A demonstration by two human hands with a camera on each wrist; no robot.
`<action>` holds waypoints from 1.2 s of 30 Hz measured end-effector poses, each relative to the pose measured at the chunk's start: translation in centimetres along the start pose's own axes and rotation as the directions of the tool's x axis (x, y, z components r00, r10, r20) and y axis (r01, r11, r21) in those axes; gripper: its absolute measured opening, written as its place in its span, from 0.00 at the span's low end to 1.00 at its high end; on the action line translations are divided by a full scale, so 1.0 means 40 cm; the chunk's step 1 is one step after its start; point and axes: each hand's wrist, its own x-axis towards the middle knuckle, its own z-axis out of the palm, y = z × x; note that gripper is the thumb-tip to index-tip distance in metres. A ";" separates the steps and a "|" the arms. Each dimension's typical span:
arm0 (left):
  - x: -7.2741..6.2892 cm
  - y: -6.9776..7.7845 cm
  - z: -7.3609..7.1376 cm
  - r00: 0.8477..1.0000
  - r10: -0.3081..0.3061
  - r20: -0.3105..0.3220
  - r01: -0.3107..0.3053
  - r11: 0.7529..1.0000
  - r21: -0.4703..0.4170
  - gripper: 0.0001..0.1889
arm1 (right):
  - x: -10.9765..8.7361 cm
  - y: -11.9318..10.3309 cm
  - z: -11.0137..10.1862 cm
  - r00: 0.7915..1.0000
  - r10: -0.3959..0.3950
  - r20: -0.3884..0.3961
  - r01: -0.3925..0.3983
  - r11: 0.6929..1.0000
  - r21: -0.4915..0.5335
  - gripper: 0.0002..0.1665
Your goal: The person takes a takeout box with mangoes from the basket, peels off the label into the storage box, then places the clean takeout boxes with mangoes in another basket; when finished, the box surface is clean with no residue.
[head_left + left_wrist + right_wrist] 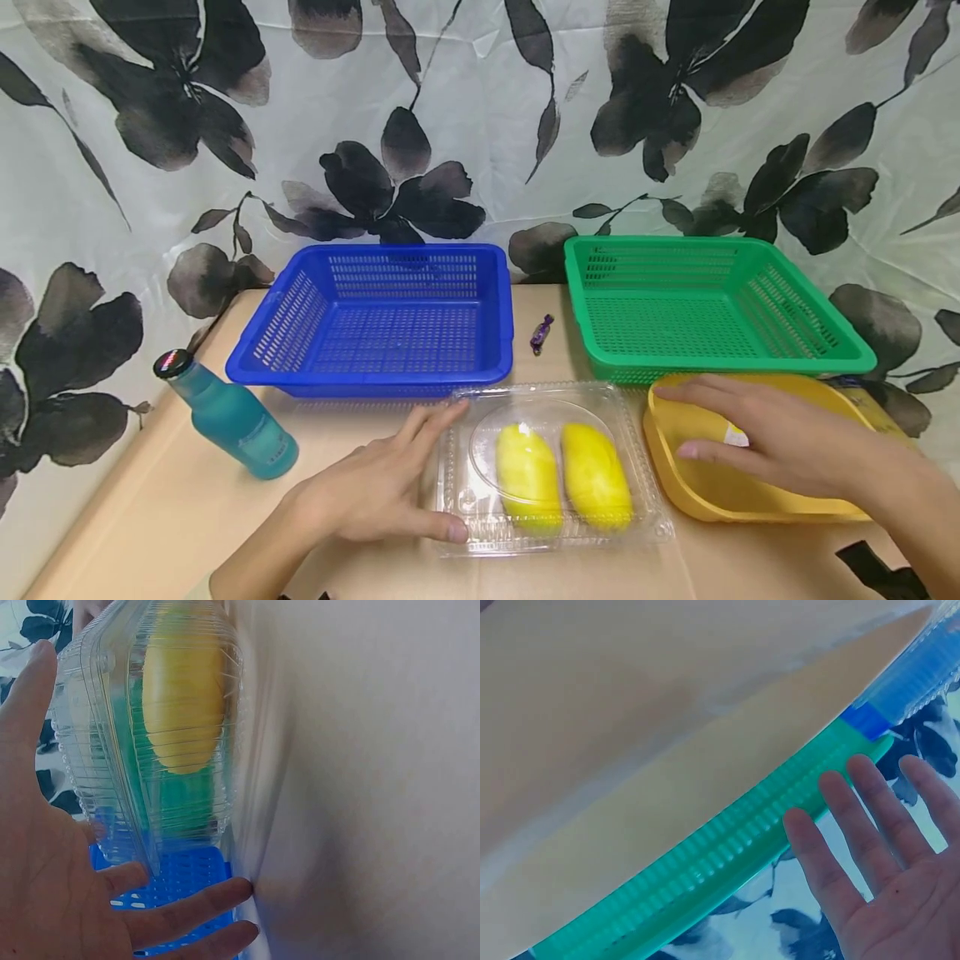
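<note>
A clear plastic clamshell box (480, 417), its lid down, holds two yellow mangoes (528, 479) side by side. My left hand (382, 487) is at the box's left side, thumb near the front corner and fingers spread toward the back corner. In the left wrist view those fingers (187, 907) are straight and parted beside the ribbed wall, with one mango showing through it. My right hand (772, 429) reaches over the yellow basin (667, 467) right of the box. Its fingers (866, 817) look straight and spread in the right wrist view, holding nothing.
Behind the box stand a blue basket (405, 333) and a green basket (675, 321), with a purple wrapped candy (541, 334) lying between them. At the left, a teal bottle (236, 425) with a dark cap appears tilted. A floral cloth (495, 125) hangs behind the table.
</note>
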 end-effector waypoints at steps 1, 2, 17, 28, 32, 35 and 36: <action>0.001 0.001 0.000 1.000 0.004 0.000 -0.004 1.000 0.002 0.64 | 0.001 -0.005 0.001 1.000 0.009 0.010 -0.009 1.000 0.015 0.35; 0.003 0.001 0.000 1.000 0.007 -0.001 -0.007 1.000 0.006 0.64 | 0.001 -0.010 0.002 1.000 0.021 0.022 -0.022 0.999 0.031 0.35; 0.015 0.011 0.020 0.999 0.033 -0.011 -0.033 0.999 -0.034 0.62 | 0.011 -0.050 0.034 0.956 0.082 0.282 -0.133 0.977 0.167 0.52; 0.003 0.021 0.036 0.992 0.111 -0.066 -0.119 0.984 -0.135 0.68 | 0.006 -0.096 0.070 0.984 0.041 0.171 -0.078 0.974 0.212 0.68; 0.001 0.027 0.043 0.989 0.088 -0.115 -0.103 0.986 -0.133 0.66 | 0.006 -0.098 0.081 0.990 0.023 0.140 -0.051 0.979 0.197 0.70; -0.002 0.032 0.045 0.987 0.083 -0.135 -0.102 0.984 -0.146 0.65 | 0.000 -0.099 0.086 0.989 0.035 0.141 -0.064 0.975 0.213 0.68; -0.004 0.034 0.045 0.987 0.082 -0.138 -0.103 0.984 -0.149 0.65 | -0.003 -0.099 0.087 0.989 0.035 0.141 -0.066 0.974 0.218 0.68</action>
